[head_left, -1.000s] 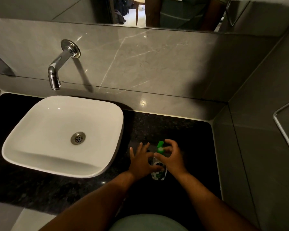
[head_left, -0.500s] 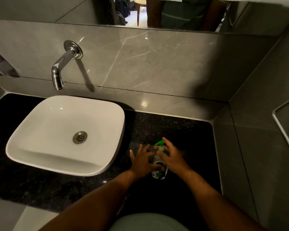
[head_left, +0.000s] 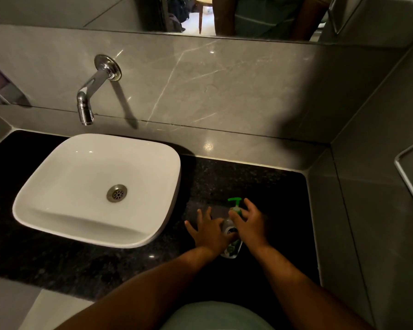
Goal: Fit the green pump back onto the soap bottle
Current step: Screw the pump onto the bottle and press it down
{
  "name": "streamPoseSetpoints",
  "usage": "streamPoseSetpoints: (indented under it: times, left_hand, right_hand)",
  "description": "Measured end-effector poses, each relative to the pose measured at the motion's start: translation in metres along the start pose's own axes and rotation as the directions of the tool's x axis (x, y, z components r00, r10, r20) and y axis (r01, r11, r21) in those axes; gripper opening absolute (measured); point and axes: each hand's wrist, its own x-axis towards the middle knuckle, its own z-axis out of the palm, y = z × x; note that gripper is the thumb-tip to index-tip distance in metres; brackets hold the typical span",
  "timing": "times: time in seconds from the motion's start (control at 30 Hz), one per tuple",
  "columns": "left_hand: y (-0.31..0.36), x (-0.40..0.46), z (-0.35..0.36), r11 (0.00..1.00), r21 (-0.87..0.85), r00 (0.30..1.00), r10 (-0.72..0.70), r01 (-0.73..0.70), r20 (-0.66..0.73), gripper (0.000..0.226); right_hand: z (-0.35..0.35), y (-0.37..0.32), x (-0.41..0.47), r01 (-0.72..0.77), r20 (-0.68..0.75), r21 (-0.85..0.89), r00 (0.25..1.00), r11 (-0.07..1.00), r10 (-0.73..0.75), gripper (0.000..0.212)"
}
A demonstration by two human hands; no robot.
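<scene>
A small clear soap bottle (head_left: 229,231) with a dark label stands upright on the black granite counter (head_left: 260,186), right of the sink. The green pump (head_left: 235,204) sits on its neck, nozzle pointing left. My left hand (head_left: 209,231) grips the bottle's left side with thumb and palm, the other fingers spread. My right hand (head_left: 249,222) is at the pump's collar, fingertips pinching its green base, other fingers fanned out. The lower bottle is partly hidden by both hands.
A white square basin (head_left: 57,184) with a metal drain (head_left: 116,193) fills the counter's left half. A chrome wall spout (head_left: 87,101) hangs above it. Grey tiled walls close the back and right. A mirror runs along the top.
My right hand has come off the top of the pump and dropped to its collar, leaving the green head showing. The left hand stays on the bottle. The view drifted a little.
</scene>
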Motion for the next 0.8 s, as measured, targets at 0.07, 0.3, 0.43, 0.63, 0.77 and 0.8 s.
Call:
streamPoseSetpoints:
  times: [0.07, 0.3, 0.43, 0.63, 0.77, 0.8]
  left_hand:
    - [0.002, -0.002, -0.001, 1.0, 0.007, 1.0, -0.001, 0.001, -0.017, 0.068]
    - [0.006, -0.006, -0.01, 1.0, 0.027, 0.999, -0.005, 0.006, -0.049, 0.058]
    - [0.004, -0.012, -0.01, 1.0, 0.009, 0.998, 0.002, -0.002, -0.07, 0.056]
    - [0.0, -0.018, -0.011, 1.0, 0.007, 0.996, 0.004, -0.003, -0.09, 0.054]
    - [-0.002, -0.021, -0.012, 1.0, -0.026, 0.996, -0.001, -0.001, -0.088, 0.054]
    - [-0.002, -0.021, -0.012, 1.0, -0.025, 0.996, -0.001, -0.002, -0.093, 0.053]
  right_hand:
    - [-0.001, -0.001, -0.001, 0.005, -0.011, -0.009, 1.0, 1.0, -0.005, 0.076]
    - [0.005, -0.01, -0.002, 0.039, -0.036, -0.082, 0.998, 0.996, -0.042, 0.077]
    - [0.006, -0.009, -0.006, 0.052, -0.048, -0.168, 0.997, 0.984, -0.061, 0.081]
    - [0.007, -0.012, -0.016, 0.069, -0.107, -0.439, 0.986, 0.896, -0.129, 0.075]
    - [0.008, -0.022, -0.026, 0.02, -0.134, -0.538, 0.985, 0.843, -0.109, 0.073]
    - [0.008, -0.024, -0.028, 0.017, -0.142, -0.539, 0.984, 0.842, -0.111, 0.073]
